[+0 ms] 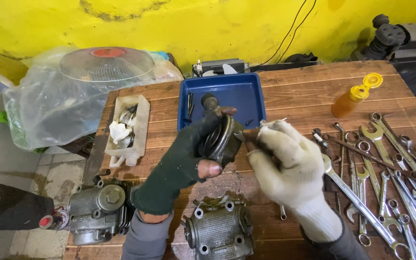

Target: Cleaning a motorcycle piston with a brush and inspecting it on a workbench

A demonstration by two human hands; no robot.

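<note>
My left hand (181,161), in a dark green glove with worn fingertips, grips a round, greasy metal engine part (222,140) above the wooden table (304,91). My right hand (287,166), in a white knit glove, pinches at the part's right edge with its fingertips. Whether it holds a small tool or piece there is hidden. Below the hands a finned metal cylinder head (220,230) lies on the table's front edge.
A blue tray (222,94) with small parts sits behind the hands. Several wrenches (386,178) lie spread at the right, with an orange squeeze bottle (355,96) behind them. A white cut-open container (127,127) sits left, another engine casting (99,209) at front left.
</note>
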